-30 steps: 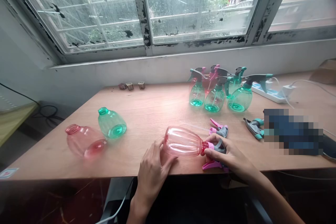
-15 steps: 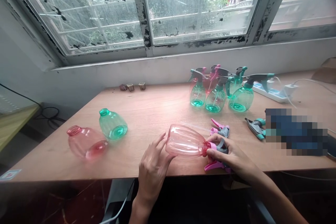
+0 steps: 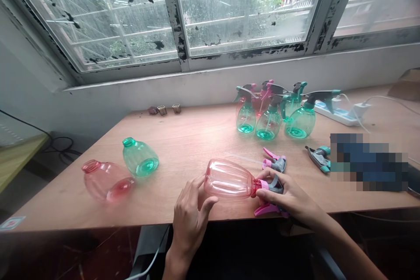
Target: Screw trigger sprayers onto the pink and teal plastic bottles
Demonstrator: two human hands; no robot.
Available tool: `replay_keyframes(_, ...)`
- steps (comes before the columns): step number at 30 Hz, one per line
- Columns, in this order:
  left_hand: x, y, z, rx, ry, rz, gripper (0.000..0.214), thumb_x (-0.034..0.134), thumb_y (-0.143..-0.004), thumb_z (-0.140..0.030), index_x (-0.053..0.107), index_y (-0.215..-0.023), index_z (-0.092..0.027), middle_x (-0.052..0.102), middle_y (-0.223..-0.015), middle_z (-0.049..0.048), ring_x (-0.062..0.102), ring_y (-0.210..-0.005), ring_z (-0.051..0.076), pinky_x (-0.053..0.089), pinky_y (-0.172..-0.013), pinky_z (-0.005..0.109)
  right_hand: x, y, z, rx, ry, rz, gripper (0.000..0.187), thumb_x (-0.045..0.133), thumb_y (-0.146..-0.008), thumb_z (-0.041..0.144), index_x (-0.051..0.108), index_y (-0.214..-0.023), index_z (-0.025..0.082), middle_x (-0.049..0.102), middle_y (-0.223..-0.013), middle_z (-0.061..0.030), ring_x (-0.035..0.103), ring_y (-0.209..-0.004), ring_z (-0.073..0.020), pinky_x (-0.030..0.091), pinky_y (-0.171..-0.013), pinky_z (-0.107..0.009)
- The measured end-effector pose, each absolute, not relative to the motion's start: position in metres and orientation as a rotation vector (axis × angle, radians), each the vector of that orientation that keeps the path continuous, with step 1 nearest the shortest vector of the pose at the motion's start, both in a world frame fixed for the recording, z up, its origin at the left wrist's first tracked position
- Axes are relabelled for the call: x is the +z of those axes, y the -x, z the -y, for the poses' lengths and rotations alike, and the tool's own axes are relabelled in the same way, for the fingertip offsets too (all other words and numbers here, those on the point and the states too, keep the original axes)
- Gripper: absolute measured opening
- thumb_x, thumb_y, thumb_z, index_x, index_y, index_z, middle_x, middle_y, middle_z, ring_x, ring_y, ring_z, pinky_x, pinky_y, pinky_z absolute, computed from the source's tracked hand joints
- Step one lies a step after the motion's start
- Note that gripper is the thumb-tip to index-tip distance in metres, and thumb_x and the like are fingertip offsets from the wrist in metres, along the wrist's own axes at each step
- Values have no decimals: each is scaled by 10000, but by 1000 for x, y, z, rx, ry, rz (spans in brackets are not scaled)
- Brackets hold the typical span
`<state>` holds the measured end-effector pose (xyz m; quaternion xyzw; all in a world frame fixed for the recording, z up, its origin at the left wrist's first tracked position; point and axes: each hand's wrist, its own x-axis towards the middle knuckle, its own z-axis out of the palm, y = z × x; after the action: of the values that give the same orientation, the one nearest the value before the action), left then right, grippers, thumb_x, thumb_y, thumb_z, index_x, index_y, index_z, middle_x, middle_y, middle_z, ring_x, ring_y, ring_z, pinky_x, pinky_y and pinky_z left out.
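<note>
A clear pink spray bottle [image 3: 229, 178] lies on its side in the air above the table's front edge, base toward the left. My right hand [image 3: 290, 194] pinches the pink collar of its spray head [image 3: 276, 184] at the bottle's neck. Around the base, my left hand [image 3: 190, 212] has its fingers apart and its thumb off the bottle; whether the fingertips touch the base, I cannot tell. Beyond my right hand lies a loose pink and grey spray head [image 3: 278, 164] with a clear tube. Another pink trigger [image 3: 267, 209] shows partly under my right hand.
At left on the wooden table [image 3: 183, 135] are an uncapped pink bottle [image 3: 106, 181] and an uncapped green bottle [image 3: 140, 157]. Several assembled spray bottles [image 3: 267, 122] stand at the back, beside a power strip [image 3: 341, 113]. Green-and-grey spray heads [image 3: 318, 157] lie at right near a blurred patch.
My left thumb has come away from the bottle's lower edge and the fingers have shifted slightly. My right hand keeps its grip at the neck. The view has moved slightly.
</note>
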<state>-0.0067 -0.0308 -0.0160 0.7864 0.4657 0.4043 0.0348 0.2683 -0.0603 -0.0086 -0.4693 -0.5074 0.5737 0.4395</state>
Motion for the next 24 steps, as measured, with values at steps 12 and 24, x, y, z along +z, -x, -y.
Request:
replay_keyframes(12, -14, 7, 30, 1276, -2477, -1317, 442, 634, -957, -343, 566, -1393, -317, 710, -1361, 33, 662, -1288, 174, 527, -1147, 313, -10, -270, 61, 1419, 1147, 1261, 400, 777, -891, 527, 610, -1015, 186, 657, -733, 10, 595, -651, -146, 547, -604, -272)
replay_keyframes(24, -18, 7, 31, 1217, -2446, -1414, 587, 711, -861, -555, 566, -1356, -275, 725, -1276, 50, 689, -1210, 199, 582, -1037, 303, -4, -266, 60, 1305, 1212, 1363, 350, 796, -869, 506, 677, -973, 194, 668, -825, -5, 616, -713, -160, 514, -612, -254)
